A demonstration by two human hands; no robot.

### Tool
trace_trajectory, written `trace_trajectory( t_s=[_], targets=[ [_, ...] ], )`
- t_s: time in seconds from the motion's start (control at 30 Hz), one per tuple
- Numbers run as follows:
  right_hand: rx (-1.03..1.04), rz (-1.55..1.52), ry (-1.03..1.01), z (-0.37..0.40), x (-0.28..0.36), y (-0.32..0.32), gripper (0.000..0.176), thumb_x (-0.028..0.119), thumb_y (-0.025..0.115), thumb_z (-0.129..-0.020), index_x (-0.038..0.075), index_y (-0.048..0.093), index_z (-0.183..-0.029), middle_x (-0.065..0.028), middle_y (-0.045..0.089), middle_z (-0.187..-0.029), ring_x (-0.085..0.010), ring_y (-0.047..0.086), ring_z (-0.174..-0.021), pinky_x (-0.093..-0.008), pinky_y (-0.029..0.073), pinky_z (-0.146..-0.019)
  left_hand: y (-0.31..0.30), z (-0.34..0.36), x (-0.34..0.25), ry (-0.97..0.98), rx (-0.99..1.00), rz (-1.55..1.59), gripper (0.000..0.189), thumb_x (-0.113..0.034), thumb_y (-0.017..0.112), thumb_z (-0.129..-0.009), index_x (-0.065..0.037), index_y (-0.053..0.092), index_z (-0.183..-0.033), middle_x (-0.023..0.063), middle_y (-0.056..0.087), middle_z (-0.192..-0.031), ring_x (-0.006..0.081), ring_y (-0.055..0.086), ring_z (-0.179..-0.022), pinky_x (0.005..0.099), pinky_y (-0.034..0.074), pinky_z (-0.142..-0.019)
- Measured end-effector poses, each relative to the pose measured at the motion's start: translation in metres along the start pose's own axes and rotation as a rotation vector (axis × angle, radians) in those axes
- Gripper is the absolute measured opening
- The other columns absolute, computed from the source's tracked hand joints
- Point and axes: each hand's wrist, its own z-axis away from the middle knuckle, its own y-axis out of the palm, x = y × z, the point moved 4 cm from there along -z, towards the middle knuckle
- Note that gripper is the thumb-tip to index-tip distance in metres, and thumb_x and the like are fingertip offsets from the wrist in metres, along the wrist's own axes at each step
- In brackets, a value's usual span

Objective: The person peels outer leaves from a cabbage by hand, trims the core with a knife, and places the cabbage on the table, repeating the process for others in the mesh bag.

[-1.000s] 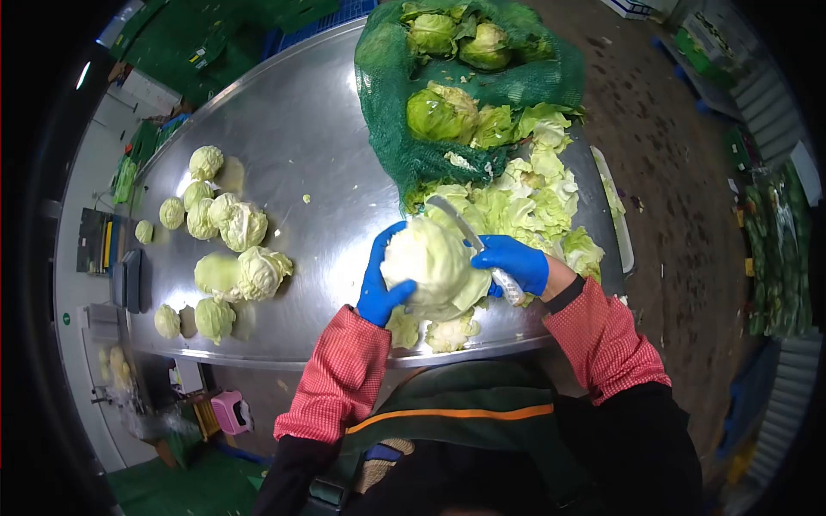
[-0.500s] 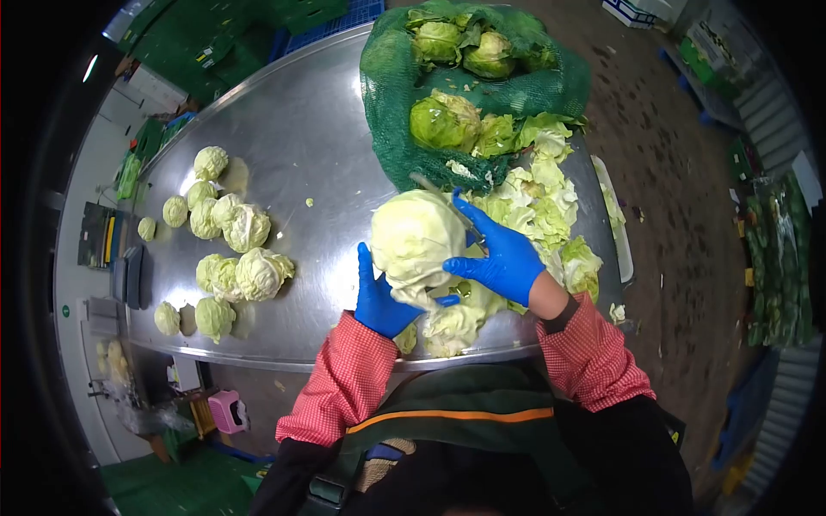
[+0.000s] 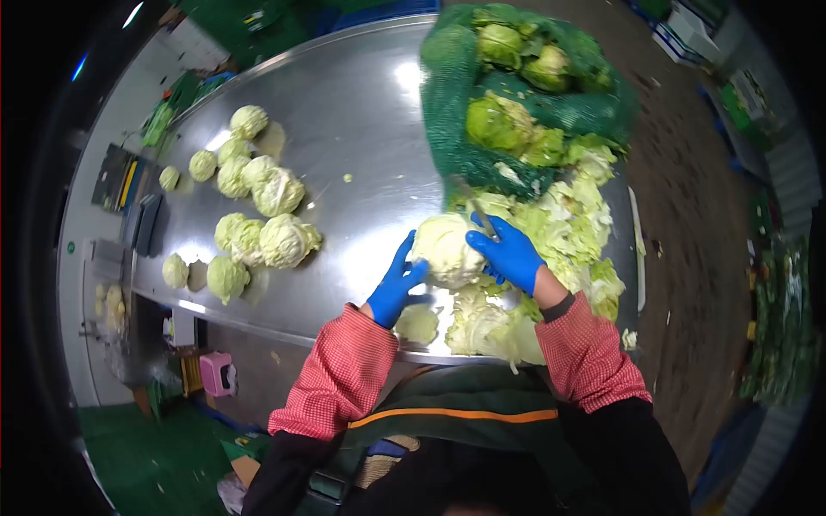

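Observation:
A pale green cabbage (image 3: 447, 249) is between my two gloved hands above the near edge of the metal table. My left hand (image 3: 397, 284) cups its left side, thumb up and fingers bent underneath. In my right hand (image 3: 509, 256) is a small knife (image 3: 476, 209), its blade pointing up and away past the cabbage; the fingers of that hand also rest against the cabbage's right side. Loose cabbage leaves (image 3: 482, 327) lie just below, some over the table edge. A flat pale leaf piece (image 3: 417, 325) lies under my left hand.
Several trimmed cabbages (image 3: 280, 191) stand on the left of the metal table (image 3: 357, 112). A green mesh bag (image 3: 443, 129) with untrimmed cabbages (image 3: 499, 125) lies at the back right. Stripped leaves (image 3: 568, 219) are heaped right of my hands. A pink container (image 3: 217, 374) sits below the table.
The cabbage sits lower and looks smaller, with loose leaves from its underside now on the pile below. My left hand has shifted up along its side. The whole view has turned slightly.

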Motion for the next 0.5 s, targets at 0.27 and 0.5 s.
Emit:
trace_trajectory(
  t_s=[0.27, 0.5],
  targets=[
    [0.334, -0.167, 0.084, -0.038, -0.001, 0.12, 0.082, 0.046, 0.067, -0.086, 0.011, 0.028, -0.148, -0.0075, 0.061, -0.077, -0.0116, 0.06, -0.062, -0.0249, 0.047, -0.046, -0.084, 0.023, 0.019, 0.24, -0.472, 0.348, 0.094, -0.011, 0.082, -0.073, -0.008, 0.024, -0.147, 0.0167, 0.041, -0.138, 0.0269, 0.044, -0.127, 0.0389, 0.041, -0.105],
    [0.256, 0.717, -0.175, -0.032, 0.003, 0.15, 0.075, 0.052, 0.058, -0.086, 0.014, 0.033, -0.145, -0.0148, 0.064, -0.108, -0.0311, 0.065, -0.092, -0.0404, 0.052, -0.079, -0.186, 0.034, -0.014, 0.493, -0.791, -1.096, 0.091, -0.034, 0.082, -0.06, -0.014, 0.042, -0.139, 0.0189, 0.044, -0.135, 0.0427, 0.037, -0.125, 0.0503, 0.031, -0.108]
  ],
)
